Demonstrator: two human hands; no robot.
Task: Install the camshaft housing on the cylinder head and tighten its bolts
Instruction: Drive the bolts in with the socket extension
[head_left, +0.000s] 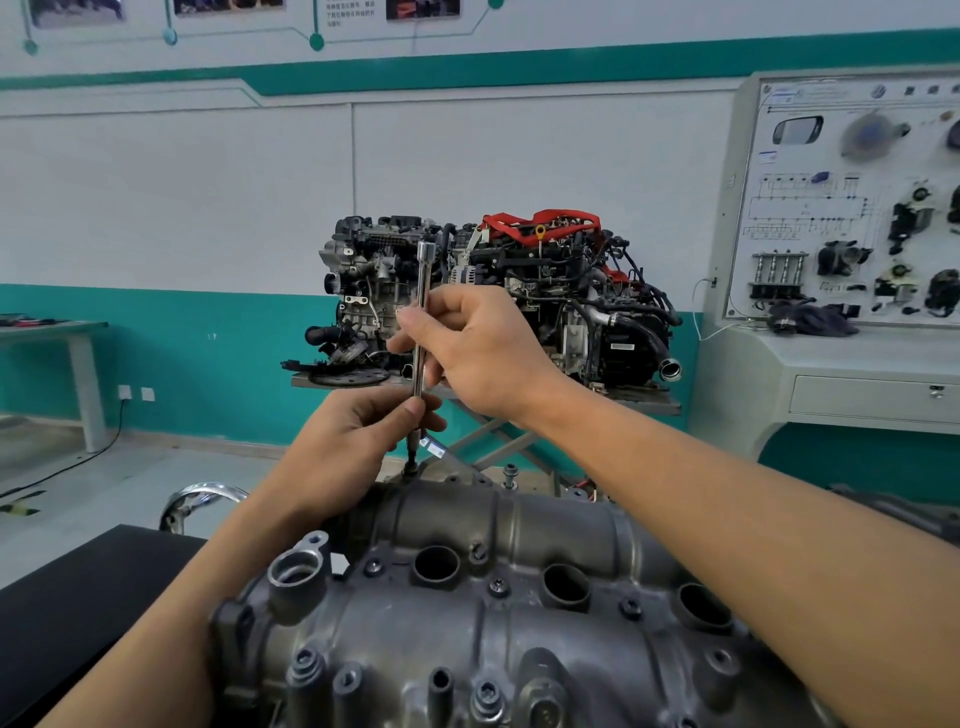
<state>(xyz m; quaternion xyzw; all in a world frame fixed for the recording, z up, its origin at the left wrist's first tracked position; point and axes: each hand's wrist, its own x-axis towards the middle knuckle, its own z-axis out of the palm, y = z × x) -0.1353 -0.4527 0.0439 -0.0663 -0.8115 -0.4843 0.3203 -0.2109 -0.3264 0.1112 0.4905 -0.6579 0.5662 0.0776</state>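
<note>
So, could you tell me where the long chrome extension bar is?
Head view, centre: the bar stands upright, left hand pinching it low, right hand higher, tip at the grey metal housing's far edge.

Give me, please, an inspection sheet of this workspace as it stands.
Surface: black bench top, partly in view left of the housing.
Job's things: camshaft housing lies in front; extension bar stands upright, tip at the housing's far edge; a bolt stands proud nearby.
Clutter: curved chrome part behind the bench top.
Grippers: left hand pinches the bar low down; right hand grips it higher.
Cables: black lead on the floor; white lead beside the training panel.
Surroundings: display engine on a stand; side table at left.
</note>
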